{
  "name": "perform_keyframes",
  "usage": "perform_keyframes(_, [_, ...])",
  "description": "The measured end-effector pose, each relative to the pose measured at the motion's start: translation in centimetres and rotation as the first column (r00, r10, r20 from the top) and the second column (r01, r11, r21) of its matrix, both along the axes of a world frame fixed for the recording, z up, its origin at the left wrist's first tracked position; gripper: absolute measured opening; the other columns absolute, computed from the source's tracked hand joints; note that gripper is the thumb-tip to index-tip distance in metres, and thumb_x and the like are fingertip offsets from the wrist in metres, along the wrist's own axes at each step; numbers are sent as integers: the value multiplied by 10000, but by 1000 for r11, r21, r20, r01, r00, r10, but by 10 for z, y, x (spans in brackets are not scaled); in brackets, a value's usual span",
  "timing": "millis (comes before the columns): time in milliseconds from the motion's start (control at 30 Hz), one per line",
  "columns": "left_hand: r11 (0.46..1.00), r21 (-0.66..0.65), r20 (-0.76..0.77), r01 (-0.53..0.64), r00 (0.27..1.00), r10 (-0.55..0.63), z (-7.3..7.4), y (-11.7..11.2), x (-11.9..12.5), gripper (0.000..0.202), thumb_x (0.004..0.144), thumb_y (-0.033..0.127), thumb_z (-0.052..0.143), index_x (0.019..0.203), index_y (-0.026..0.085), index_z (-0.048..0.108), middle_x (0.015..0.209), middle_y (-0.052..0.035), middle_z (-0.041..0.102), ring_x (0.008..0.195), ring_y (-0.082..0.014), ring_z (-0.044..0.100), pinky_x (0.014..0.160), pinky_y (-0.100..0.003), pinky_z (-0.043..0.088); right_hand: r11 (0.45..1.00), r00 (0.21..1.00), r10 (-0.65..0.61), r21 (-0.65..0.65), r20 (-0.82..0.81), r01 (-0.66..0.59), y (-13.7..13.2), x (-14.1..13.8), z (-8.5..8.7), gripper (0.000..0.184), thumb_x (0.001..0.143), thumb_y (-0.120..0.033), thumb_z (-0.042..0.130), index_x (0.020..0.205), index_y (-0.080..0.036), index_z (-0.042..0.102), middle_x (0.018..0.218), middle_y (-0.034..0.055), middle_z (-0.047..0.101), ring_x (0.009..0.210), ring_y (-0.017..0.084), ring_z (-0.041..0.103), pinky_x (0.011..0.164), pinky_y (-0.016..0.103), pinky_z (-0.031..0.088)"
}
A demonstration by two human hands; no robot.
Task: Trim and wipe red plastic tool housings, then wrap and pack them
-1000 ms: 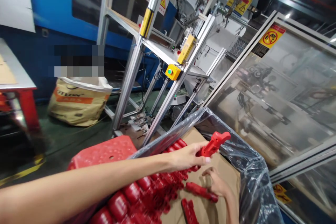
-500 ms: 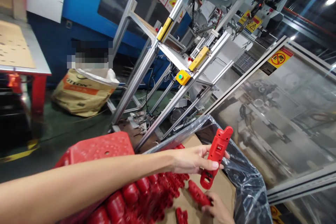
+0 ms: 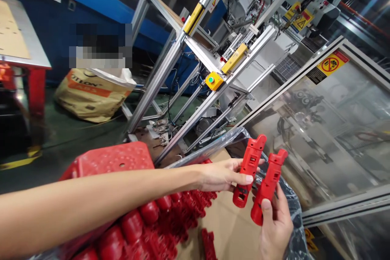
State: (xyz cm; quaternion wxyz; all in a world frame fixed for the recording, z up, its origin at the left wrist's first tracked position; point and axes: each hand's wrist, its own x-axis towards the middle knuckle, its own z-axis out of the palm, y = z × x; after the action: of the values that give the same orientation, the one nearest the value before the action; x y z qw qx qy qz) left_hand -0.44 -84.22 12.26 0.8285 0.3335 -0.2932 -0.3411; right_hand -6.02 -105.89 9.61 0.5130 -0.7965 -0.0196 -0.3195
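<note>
L hand [image 3: 224, 175] fingertip-pinches one red part [image 3: 249, 162]; R hand [image 3: 276, 225] closed round second red part [image 3: 268, 187]. Risk: light pinch slips, part drops onto packed rows [image 3: 158, 227] below.

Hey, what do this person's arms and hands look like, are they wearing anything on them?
Both are bare: no gloves, no rings that show. Above the left hand, the forearm carries no sleeve, watch or bracelet in view. The right hand shows only to the wrist, likewise with nothing worn.

bright overhead | glare on glass panels [image 3: 341, 130] | edges warped, blurry
</note>
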Motion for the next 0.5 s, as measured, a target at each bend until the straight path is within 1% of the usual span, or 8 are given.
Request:
perform_keyframes(100, [999,-9,12,45,999,-45,-1,-1,0,494,636,382,882,1050,219,669,969,3,657,983,-161,590,918,-332,426,992,997,-52,-109,55,58,17,-4,5,821,770,-577,704,1404,-108,478,1164,166,703,994,283,706,796,327,588])
perform_keyframes(200, [999,0,7,54,999,-54,-2,-2,-1,477,604,391,897,985,208,675,866,31,643,853,-131,591,884,-324,454,983,986,-89,-149,143,111,25,-5,3,757,771,-559,709,1351,-103,539,1191,173,688,1016,288,695,782,327,593])
perform_keyframes(300, [995,-7,19,95,995,-95,-4,-3,1,461,614,388,892,981,204,683,871,28,655,825,-127,599,921,-350,465,972,972,-120,-175,201,156,30,-7,-1,704,781,-543,706,1316,-106,571,1214,183,672,1026,292,686,777,336,594])
perform_keyframes(400, [991,-3,27,131,991,-131,-8,-4,3,451,633,380,884,1000,206,690,915,17,681,857,-128,619,951,-349,467,954,961,-156,-219,228,207,36,-9,-3,674,816,-547,667,1331,-125,560,1232,186,660,1028,293,680,798,369,588])
perform_keyframes(500, [988,-13,28,153,988,-152,-10,-4,5,451,638,371,881,1016,213,693,949,11,700,868,-133,635,957,-354,477,932,947,-181,-260,265,251,42,-10,-3,665,836,-554,640,1342,-132,552,1214,190,667,992,293,689,783,383,590])
